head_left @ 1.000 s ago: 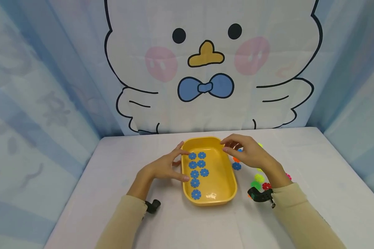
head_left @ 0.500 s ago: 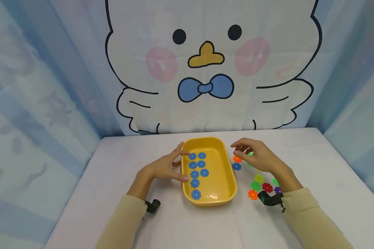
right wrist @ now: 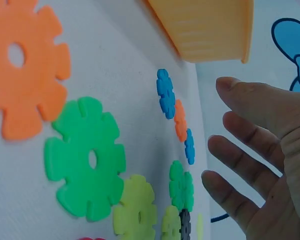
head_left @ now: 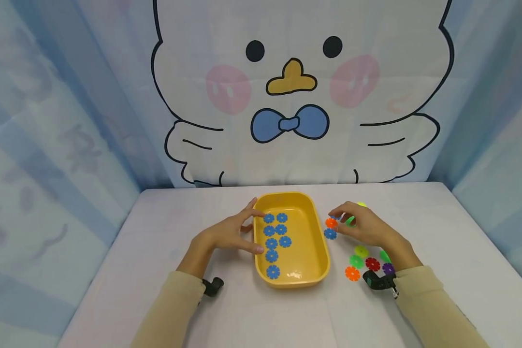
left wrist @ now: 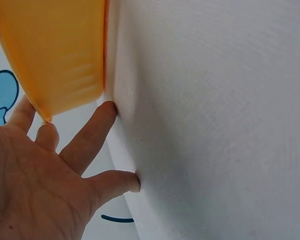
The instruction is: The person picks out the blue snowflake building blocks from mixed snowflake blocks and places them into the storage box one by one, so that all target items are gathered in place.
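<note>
A yellow tray [head_left: 293, 285] stands at the table's middle, with several blue notched discs [head_left: 273, 272] along its left side. My left hand [head_left: 228, 237] rests its spread fingers at the tray's left edge. Thumb and index finger lie over the rim; in the left wrist view the lowest fingers [left wrist: 90, 140] look fairly straight. Right of the tray, my right hand [head_left: 365, 227] hovers with loosely bent fingers near an orange disc [head_left: 331, 223] and a blue disc [head_left: 330, 234]. Nothing shows between thumb and fingers in the right wrist view. Another blue disc [right wrist: 189, 146] is partly hidden in the head view.
More notched discs lie under and near the right forearm: yellow [head_left: 361, 251], green [head_left: 355, 261], red [head_left: 372, 264], purple [head_left: 388, 268] and orange [head_left: 352, 273]. A cartoon-printed curtain [head_left: 287, 159] hangs behind the white table [head_left: 156, 270].
My right hand has moved right, from the tray's right rim to the discs beside it, and a little lower. The left hand and tray stay put.
</note>
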### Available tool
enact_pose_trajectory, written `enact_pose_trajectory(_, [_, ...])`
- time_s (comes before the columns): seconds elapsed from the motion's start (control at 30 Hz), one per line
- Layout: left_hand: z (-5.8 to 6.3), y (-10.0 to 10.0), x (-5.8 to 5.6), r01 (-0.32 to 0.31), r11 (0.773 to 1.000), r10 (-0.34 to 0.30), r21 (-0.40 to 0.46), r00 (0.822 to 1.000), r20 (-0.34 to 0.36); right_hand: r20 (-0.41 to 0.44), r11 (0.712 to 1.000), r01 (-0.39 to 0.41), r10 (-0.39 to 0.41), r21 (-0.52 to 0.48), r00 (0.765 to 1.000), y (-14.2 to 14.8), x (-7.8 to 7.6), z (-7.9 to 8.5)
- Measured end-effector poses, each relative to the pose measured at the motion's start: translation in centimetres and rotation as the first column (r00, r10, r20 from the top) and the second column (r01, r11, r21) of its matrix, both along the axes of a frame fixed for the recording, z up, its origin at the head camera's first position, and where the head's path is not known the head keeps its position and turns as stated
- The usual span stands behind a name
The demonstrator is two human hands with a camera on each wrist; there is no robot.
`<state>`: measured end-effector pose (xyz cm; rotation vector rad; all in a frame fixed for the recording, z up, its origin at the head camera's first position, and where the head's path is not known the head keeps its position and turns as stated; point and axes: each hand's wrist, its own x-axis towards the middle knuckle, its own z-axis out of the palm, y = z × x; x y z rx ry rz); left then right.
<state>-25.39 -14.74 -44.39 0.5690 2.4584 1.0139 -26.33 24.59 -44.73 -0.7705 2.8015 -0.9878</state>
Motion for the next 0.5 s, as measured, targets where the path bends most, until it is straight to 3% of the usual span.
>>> enact_pose_trajectory(0.3, [0.07, -0.05, 0.14, -0.008, 1.000, 0.008, -0.008, 1.000, -0.010, 0.086, 0.988, 0.016, -0.029, 0.156, 0.996, -0.10, -0.03, -0.08])
enact_pose_trajectory(0.5, [0.00, -0.03, 0.16, -0.013, 1.000, 0.013, 0.002, 1.000, -0.005, 0.083, 0.986, 0.001, -0.015, 0.166, 0.996, -0.02, -0.02, -0.45])
